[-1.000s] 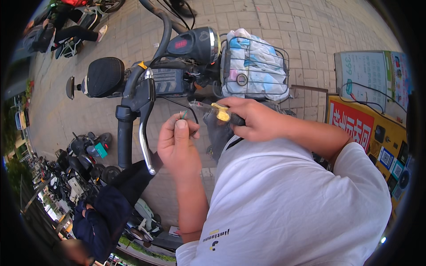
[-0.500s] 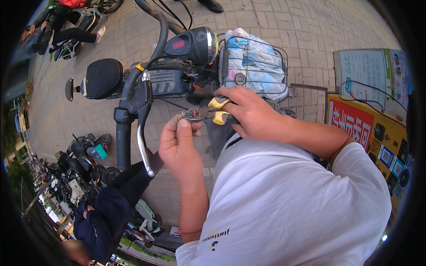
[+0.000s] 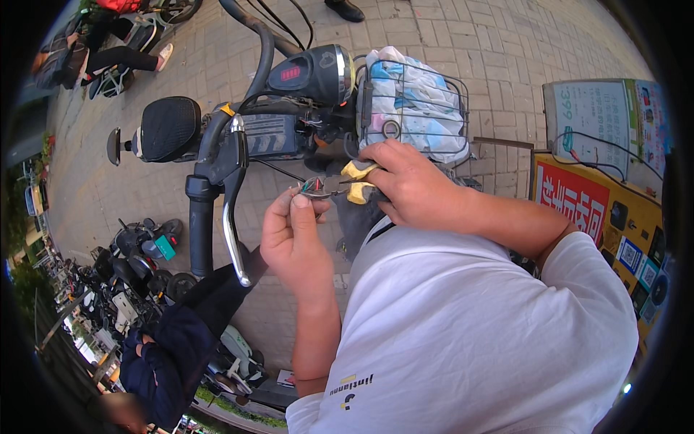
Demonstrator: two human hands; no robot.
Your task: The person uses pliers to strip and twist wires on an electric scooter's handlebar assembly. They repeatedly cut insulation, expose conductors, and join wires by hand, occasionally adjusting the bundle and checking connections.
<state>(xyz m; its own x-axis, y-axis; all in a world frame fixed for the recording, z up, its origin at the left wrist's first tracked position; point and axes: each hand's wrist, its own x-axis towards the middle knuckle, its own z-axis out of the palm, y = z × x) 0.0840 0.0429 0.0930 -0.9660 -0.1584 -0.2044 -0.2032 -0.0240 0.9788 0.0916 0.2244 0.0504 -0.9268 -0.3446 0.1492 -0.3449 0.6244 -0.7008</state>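
My left hand [image 3: 298,242] pinches a small dark rounded part [image 3: 314,189] between thumb and fingers. Bits of red and green wire show in it; its exact kind is unclear. Wrapped around yellow-and-black-handled pliers [image 3: 358,192], my right hand [image 3: 412,177] brings their jaws up to that part. Whether the jaws grip a wire is too small to tell. Just left of my hands is the handlebar of an electric bike, with a black grip [image 3: 201,231] and a silver brake lever [image 3: 233,231].
A wire basket [image 3: 466,108] with a patterned white-and-blue cloth inside stands beyond my right hand. A yellow box [image 3: 614,210] with stickers is at the right. One person [image 3: 170,354] stands at lower left, another [image 3: 108,61] sits at upper left. Parked bikes [image 3: 130,267] line the left.
The small part in my left hand has turned slightly, showing more of its wires. My right hand and the pliers have shifted only a little.
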